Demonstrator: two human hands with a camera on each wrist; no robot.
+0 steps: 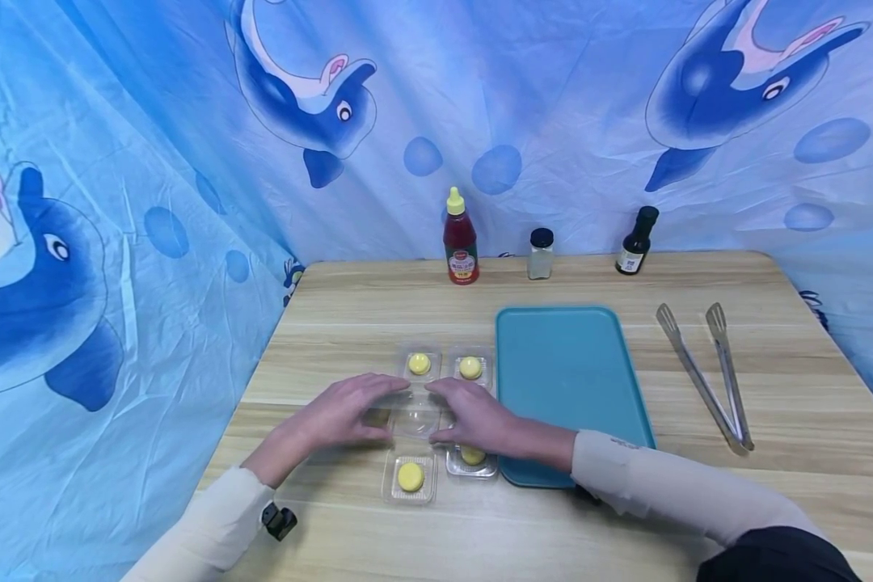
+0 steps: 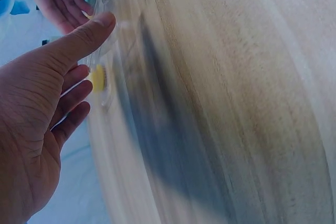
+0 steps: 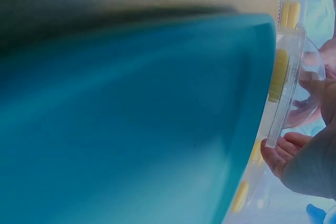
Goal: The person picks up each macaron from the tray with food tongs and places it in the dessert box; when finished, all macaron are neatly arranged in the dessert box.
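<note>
A clear plastic domed lid is between my two hands, above the small clear trays. My left hand holds its left side, thumb toward me and fingers on the far side. My right hand holds the right side in a similar way; in the right wrist view the fingertips are at the lid's edge. Yellow round cakes sit in clear trays around the hands: one at far left, one at far right, one at near left, and one at near right, partly covered by my right hand.
A teal tray lies right of the cakes, under my right forearm. Metal tongs lie spread farther right. Along the back stand a red sauce bottle, a black-capped jar and a dark bottle, before a blue dolphin-print curtain.
</note>
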